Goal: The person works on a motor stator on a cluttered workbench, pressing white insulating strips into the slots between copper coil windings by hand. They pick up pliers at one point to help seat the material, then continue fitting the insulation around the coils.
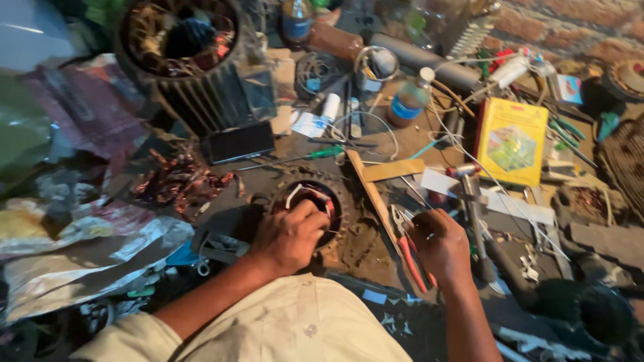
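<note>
Cream shirt front [295, 328] nearest us. Our left hand [288, 238] pinches windings inside the small round dark motor stator [312, 201]; right hand [439, 245] grips red-handled pliers [410, 255]. We should steady the stator, pulling gently.

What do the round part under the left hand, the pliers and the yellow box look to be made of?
The round part looks like dark, dull metal with coppery wire coiled inside and white sleeves poking out. The left hand rests on its rim. The pliers in the right hand seem steel, with red, probably plastic, grips. The yellow box looks like printed cardboard, flat and slightly glossy.
</note>
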Demonstrator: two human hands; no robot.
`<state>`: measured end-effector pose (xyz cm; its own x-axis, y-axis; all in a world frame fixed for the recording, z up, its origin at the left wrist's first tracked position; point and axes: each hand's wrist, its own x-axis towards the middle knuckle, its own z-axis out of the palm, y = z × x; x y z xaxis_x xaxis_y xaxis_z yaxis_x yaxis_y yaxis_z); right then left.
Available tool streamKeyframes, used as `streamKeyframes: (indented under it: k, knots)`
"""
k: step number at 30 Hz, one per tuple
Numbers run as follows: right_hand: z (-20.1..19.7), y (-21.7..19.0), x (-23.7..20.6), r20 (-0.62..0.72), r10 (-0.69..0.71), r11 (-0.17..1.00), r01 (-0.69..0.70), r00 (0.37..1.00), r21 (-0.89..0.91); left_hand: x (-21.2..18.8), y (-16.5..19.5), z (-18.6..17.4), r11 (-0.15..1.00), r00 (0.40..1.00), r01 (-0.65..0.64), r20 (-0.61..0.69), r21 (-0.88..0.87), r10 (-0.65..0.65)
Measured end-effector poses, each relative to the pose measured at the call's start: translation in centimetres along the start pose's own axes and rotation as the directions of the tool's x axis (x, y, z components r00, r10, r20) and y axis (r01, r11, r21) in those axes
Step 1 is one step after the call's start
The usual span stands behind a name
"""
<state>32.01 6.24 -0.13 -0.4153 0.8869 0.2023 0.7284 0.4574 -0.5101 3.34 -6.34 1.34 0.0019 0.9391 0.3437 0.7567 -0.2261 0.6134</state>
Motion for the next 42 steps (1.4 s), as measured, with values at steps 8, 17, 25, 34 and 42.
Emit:
streamKeyframes:
  k: [8, 17, 25, 34, 42]
  knots:
    - [2.1, 4.2, -2.9, 0.154, 0.286, 0.953, -0.263, 0.946, -0.15, 0.4, 0.3, -0.1, 0.998, 0.996, 0.059, 0.065, -0.023, -0.058]
    - [6.8, 3.2, 9.2, 0.14, 0.179, 0.983, -0.173, 0.974, -0.059, 0.1, 1.1, -1.4, 0.948, 0.984, 0.18, 0.042, -0.264, -0.175]
    - [9.4, 3.1, 15.4, 0.154, 0.001, 0.953, 0.045, 0.988, -0.298, -2.9, 1.2, -4.3, 0.907, 0.944, 0.298, -0.047, -0.298, -0.326]
    - [6.7, 0.9, 13.6, -0.043, -0.147, 0.989, 0.147, 0.988, 0.015, -3.7, 1.1, -5.3, 0.899, 0.932, 0.341, -0.03, -0.274, -0.362]
    - [-3.3, -3.6, -0.1, 0.044, -0.04, 0.343, -0.027, 0.998, 0.939, 2.7, 1.9, -0.2, 0.529, 0.876, 0.475, 0.319, -0.703, -0.362]
